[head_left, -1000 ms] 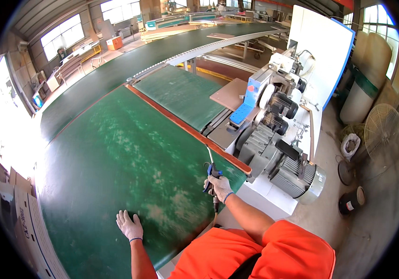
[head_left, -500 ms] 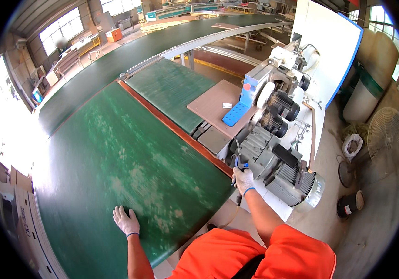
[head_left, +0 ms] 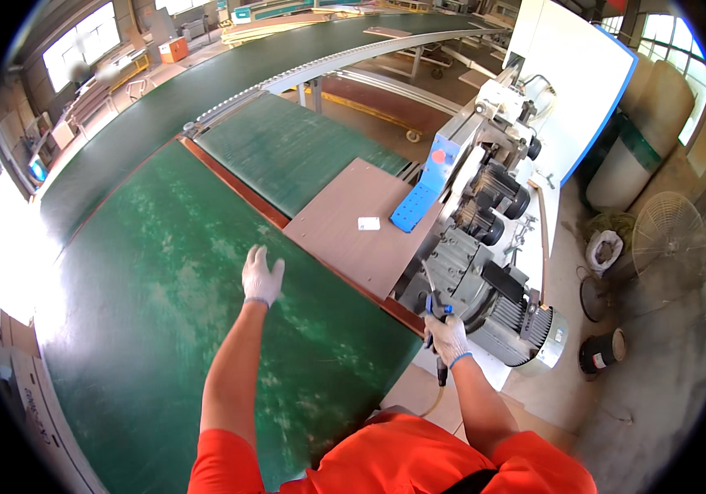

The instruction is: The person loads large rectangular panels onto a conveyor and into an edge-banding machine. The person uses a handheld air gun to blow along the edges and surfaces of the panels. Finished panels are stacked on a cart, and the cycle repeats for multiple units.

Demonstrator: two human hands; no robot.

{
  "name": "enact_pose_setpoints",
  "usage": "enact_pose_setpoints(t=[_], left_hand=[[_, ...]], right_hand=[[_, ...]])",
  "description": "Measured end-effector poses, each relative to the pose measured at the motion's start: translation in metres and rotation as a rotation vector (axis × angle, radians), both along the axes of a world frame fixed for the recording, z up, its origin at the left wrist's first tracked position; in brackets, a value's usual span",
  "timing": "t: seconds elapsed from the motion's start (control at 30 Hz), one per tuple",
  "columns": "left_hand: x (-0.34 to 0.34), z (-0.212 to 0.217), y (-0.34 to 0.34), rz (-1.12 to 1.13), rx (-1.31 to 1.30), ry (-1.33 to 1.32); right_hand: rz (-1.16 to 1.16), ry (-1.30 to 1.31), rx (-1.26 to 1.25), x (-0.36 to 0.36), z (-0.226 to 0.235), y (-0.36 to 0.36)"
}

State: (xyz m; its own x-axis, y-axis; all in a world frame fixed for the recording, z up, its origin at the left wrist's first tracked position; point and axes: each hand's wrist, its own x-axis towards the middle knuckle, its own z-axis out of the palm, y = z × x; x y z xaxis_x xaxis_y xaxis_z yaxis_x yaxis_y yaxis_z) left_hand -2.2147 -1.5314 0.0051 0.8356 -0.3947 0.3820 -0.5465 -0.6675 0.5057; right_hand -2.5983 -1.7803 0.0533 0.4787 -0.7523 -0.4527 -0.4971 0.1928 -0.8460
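My right hand (head_left: 447, 336), in a white knit glove, is closed round an air blow gun (head_left: 433, 309) with a blue part and a thin nozzle; a hose hangs from its lower end. Its nozzle tip is beside the motor housing of the machine. My left hand (head_left: 262, 278), gloved too, is over the green conveyor belt (head_left: 163, 329) with thumb and fingers apart and nothing in it. A flat brown panel (head_left: 344, 206) lies to its right, reaching the red-brown edge strip. On the panel is a small white label (head_left: 368, 223), with a blue perforated bracket (head_left: 417, 207) next to it.
Grey motors (head_left: 493, 288) line the right side before a white machine panel (head_left: 571, 74). A roller rail (head_left: 287, 80) curves across the back. To the far right stand a fan (head_left: 670, 239) and a black bucket (head_left: 602, 351). Cartons lie at the left edge.
The brown panel has moved left and toward me, out to the red-brown strip. My left hand has moved forward and right. My right hand keeps the blow gun, slightly farther right.
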Motion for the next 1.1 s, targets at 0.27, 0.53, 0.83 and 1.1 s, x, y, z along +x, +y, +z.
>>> enact_pose_setpoints(t=[0.27, 0.53, 0.83, 1.1], left_hand=[[0.039, -0.007, -0.081, 0.006, 0.122, 0.163], [-0.093, -0.009, 0.0, 0.293, 0.159, 0.162], [-0.334, -0.003, 0.087, 0.64, 0.108, 0.197], [-0.573, -0.035, 0.125, 1.044, -0.713, 0.155]], right_hand=[[0.18, 0.152, -0.026, 0.02, 0.037, 0.032], [0.432, 0.058, -0.384, 0.039, -0.032, 0.042], [0.627, 0.052, 0.25, -0.086, -0.02, 0.015], [0.961, 0.032, 0.742, -0.153, -0.009, 0.01]])
